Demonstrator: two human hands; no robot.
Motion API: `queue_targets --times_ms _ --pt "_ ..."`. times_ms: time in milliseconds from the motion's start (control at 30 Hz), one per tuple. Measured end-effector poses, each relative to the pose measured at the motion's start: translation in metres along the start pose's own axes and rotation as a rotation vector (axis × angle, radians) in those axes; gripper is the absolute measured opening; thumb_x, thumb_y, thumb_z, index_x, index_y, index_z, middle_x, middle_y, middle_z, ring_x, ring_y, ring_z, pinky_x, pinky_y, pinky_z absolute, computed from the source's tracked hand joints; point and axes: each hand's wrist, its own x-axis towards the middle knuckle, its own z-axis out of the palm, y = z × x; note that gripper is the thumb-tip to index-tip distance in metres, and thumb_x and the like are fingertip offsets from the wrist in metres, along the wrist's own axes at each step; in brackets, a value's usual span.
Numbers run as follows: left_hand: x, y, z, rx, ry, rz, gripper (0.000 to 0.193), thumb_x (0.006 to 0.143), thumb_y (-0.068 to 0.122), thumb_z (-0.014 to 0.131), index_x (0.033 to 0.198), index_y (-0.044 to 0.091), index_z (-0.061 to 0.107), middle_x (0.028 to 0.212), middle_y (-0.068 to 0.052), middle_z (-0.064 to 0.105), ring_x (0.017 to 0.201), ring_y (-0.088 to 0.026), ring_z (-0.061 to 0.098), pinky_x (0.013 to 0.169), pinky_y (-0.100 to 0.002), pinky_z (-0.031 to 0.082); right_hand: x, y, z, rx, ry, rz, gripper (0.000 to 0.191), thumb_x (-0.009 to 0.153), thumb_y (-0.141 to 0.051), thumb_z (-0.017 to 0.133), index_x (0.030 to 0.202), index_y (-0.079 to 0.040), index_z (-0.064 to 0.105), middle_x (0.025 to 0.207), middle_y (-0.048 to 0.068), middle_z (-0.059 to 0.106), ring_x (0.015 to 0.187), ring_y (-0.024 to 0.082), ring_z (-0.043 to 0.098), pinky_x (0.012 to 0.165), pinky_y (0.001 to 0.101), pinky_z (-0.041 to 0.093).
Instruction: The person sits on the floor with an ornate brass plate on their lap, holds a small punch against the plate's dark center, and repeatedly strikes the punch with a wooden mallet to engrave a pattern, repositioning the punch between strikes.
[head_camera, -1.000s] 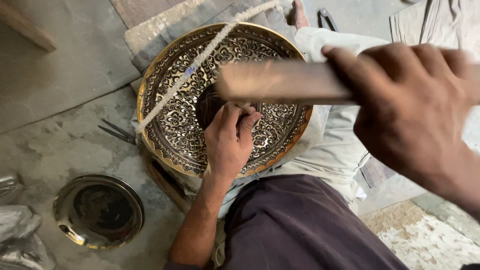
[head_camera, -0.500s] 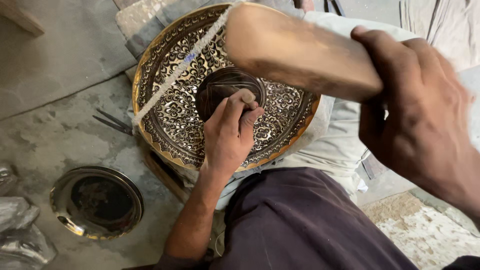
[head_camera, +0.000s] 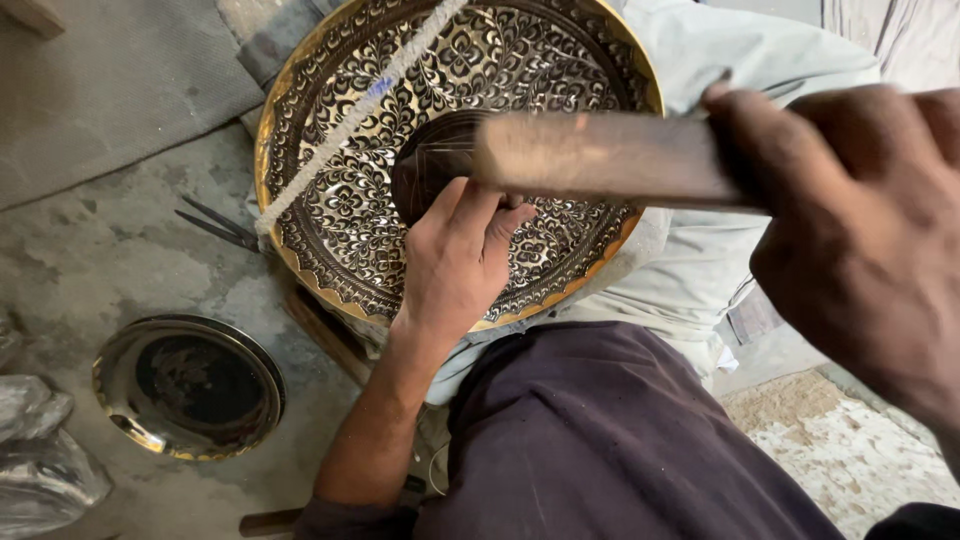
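Resting across the seated person's lap, a large round brass tray with a dense engraved floral pattern and a scalloped golden rim (head_camera: 350, 215) tilts toward the camera, propped on the pale cloth over the raised leg (head_camera: 760, 60), which seems to hold it at a workable angle. The left hand (head_camera: 455, 265) lies on the tray's lower middle with its fingers curled together near the dark plain centre disc (head_camera: 430, 165); they look pinched as if around a small tool, but whatever they hold is hidden, so I cannot tell. The right hand (head_camera: 850, 220) is closed in a full fist around a thick wooden handle (head_camera: 600, 155), blurred, which reaches leftward over the tray and ends just above the left hand's fingertips, so the two hands appear to meet at one spot on the metal. A pale twisted cord (head_camera: 350, 120) runs diagonally across the tray's left half; it is taut, and may help pin the tray in place.

On the concrete floor to the left sits a smaller shallow round brass dish (head_camera: 190, 388), bright at the rim and dark inside, with nothing loose in it that I can make out. Thin dark metal tools (head_camera: 215, 225) lie just beside the tray's left edge, and crumpled silvery wrapping (head_camera: 40, 450) sits at the lower left corner.
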Motion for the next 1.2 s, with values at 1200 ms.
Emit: queue_targets --times_ms 1200 --pt "0.004 -0.016 -0.011 0.063 -0.205 0.096 0.033 0.106 0.019 0.072 0.135 0.015 0.055 0.099 -0.005 0.061 0.08 -0.018 0.069 0.069 -0.031 0.062 -0.007 0.008 0.034 0.036 -0.018 0.01 0.059 0.089 0.004 0.073 0.141 -0.003 0.047 0.106 0.018 0.07 0.084 0.03 0.067 0.071 0.039 0.054"
